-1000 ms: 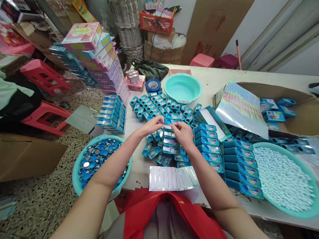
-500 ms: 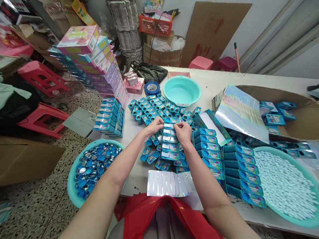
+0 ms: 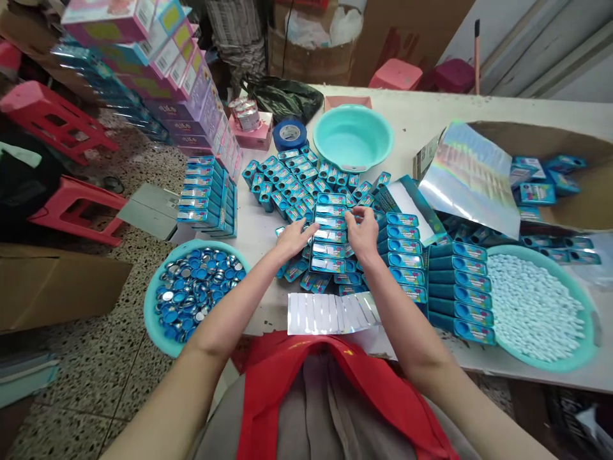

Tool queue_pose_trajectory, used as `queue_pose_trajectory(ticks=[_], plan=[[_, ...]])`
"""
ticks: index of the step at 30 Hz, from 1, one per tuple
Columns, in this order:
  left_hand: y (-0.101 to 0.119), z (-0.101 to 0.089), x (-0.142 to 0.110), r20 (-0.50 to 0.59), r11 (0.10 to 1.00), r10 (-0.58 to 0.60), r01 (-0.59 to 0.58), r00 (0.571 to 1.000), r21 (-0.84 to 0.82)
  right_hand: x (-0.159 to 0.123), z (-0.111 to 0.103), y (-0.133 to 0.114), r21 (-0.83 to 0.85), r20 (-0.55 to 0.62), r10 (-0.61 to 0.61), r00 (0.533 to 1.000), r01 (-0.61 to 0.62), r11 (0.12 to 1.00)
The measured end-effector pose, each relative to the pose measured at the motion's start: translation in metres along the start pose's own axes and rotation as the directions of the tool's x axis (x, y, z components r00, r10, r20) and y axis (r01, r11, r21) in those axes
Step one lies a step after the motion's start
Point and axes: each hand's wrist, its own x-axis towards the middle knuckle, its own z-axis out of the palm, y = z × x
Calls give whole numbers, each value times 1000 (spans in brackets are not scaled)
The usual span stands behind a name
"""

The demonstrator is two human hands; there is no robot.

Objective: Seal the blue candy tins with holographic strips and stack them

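A row of blue tins (image 3: 328, 249) with shiny silver strips across their tops lies in front of me, over a looser pile of similar tins. At its left edge is my left hand (image 3: 293, 239), its fingers stretched toward the tins and apart. My right hand (image 3: 363, 232) stands at the right edge, thumb and fingers bent but apart, the tips by the upper tins. I cannot make out anything held in either hand. Nearer to me lies a sheet of silver-white strips (image 3: 330, 314), partly behind my right forearm.
On the left stand a basin of blue and silver caps (image 3: 149, 299) and stacked boxes (image 3: 186, 108). To the right are more rows of tins (image 3: 462, 291), a basin of pale pellets (image 3: 591, 319) and a carton (image 3: 594, 204). A turquoise basin (image 3: 353, 137) and blue tape (image 3: 290, 133) sit behind.
My view has tipped downward. Both hands have come off the silver strip near the top of the row and moved to its two sides, with their fingers loosened.
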Motion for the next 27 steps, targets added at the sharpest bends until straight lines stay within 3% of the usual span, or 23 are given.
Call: queue_pose_trajectory(ticks=[4,6,8,10,13,16,19,21,25,27], plan=[[-30,-13,-76,6,938,-222,212,975,274,-89,-68,24,-32,96,-136,986,140,990],[-47,-5,-114,58,930,-288,265,956,253,-135,-94,45,-155,36,-142,989,145,977],[-62,9,-138,139,950,-307,294,942,106,-168,-106,66,-250,-91,-35,995,11,968],[-74,23,-147,194,940,-305,328,932,-97,-183,-104,84,-209,-144,174,974,-201,957],[-85,34,-148,213,890,-273,331,938,-314,-183,-88,96,65,-11,529,849,-527,847],[-90,22,-155,180,860,-265,317,947,-400,-176,-78,91,337,248,666,704,-707,622],[-93,-5,-171,77,845,-297,299,952,-442,-179,-80,76,415,500,550,669,-743,526],[-96,-23,-183,-4,856,-298,265,955,-444,-185,-85,66,375,605,461,649,-743,554],[-105,-46,-201,-121,905,-207,143,971,-401,-196,-94,58,287,698,349,625,-691,663],[-105,-53,-213,-184,937,-87,18,979,-349,-195,-100,61,274,774,285,565,-705,654]])
